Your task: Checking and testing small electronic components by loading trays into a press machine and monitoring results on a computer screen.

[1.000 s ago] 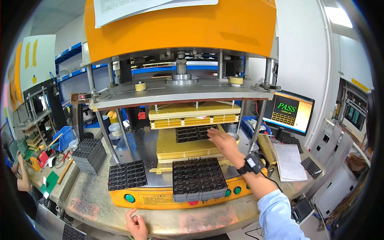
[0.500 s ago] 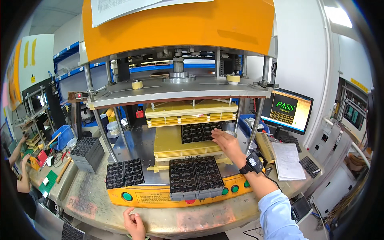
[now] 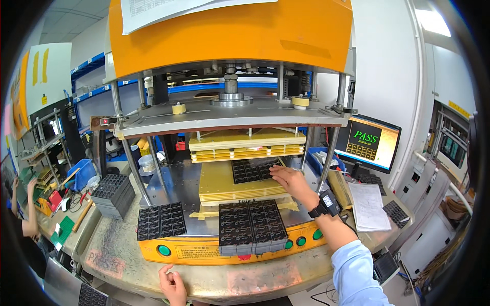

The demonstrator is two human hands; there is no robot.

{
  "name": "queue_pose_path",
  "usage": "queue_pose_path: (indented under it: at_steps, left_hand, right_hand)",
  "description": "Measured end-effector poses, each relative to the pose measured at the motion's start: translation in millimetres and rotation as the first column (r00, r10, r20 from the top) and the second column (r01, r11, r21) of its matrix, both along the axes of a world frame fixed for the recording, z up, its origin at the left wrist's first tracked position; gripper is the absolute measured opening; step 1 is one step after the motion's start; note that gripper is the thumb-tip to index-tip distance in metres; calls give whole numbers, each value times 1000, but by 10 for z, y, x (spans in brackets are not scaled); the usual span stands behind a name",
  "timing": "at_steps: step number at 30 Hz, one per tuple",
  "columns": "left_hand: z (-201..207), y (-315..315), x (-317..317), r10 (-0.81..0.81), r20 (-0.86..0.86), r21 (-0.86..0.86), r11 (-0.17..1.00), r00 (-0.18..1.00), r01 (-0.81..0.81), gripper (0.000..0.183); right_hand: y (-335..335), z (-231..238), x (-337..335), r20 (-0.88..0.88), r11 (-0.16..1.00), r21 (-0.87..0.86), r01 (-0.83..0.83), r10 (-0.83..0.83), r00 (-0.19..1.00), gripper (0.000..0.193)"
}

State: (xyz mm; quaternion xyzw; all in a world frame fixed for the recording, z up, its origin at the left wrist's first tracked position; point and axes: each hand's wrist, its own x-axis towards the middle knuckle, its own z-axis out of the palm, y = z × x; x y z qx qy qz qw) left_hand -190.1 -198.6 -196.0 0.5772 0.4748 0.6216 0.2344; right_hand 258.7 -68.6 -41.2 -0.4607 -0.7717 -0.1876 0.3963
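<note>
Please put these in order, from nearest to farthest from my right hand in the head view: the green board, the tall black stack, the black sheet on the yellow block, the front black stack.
From the right hand:
1. Black sheet, right by the fingertips
2. Front black stack, lower middle
3. Tall black stack, left
4. Green board, far left

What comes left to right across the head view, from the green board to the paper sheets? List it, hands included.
Green board, tall stack of black panels, left hand, black panel on the yellow fixture, right hand, monitor's white paper sheets below.
</note>
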Motion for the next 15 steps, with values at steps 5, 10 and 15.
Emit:
queue_pose_path:
  at_steps: [5,10,15]
  left_hand:
    - [-29,34,-8,57,77,-149,988,995,-45,15]
    - [24,62,7,45,-90,29,999,995,-42,18]
    - [71,21,-51,-63,-178,-204,979,982,26,15]
  right_hand:
    - [-60,84,-9,-7,996,-91,-13,12,1000,22]
    - [-378,167,-367,234,992,46,120,-128,964,28]
    - [-1315,205,-1267,378,978,-205,-34,111,919,29]
